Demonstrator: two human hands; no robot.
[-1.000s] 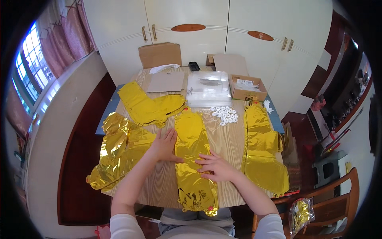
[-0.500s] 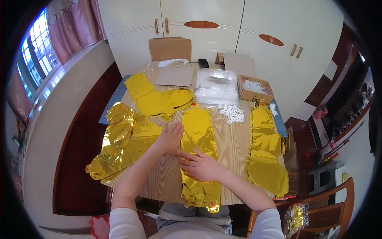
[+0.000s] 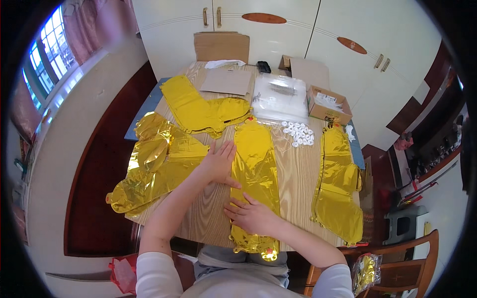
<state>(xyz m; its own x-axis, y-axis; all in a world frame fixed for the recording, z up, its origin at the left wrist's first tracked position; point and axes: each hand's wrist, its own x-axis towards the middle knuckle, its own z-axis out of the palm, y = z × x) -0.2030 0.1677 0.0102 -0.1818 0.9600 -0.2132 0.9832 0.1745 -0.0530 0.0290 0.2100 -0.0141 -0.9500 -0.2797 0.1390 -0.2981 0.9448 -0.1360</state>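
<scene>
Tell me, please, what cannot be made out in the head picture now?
Head view, all:
Central flat golden foil piece: part hidden under the right hand.
Brown wooden chair: lower part cut off by bottom edge.
Black blocky object: too small to identify.

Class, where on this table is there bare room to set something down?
Widest bare wood: between the middle foil and right foil, below the white rings, above the right forearm. Smaller: between the left forearm and middle foil. Crowded: the far side, with cardboard, bags and a box, and the left, with two other foils.
</scene>
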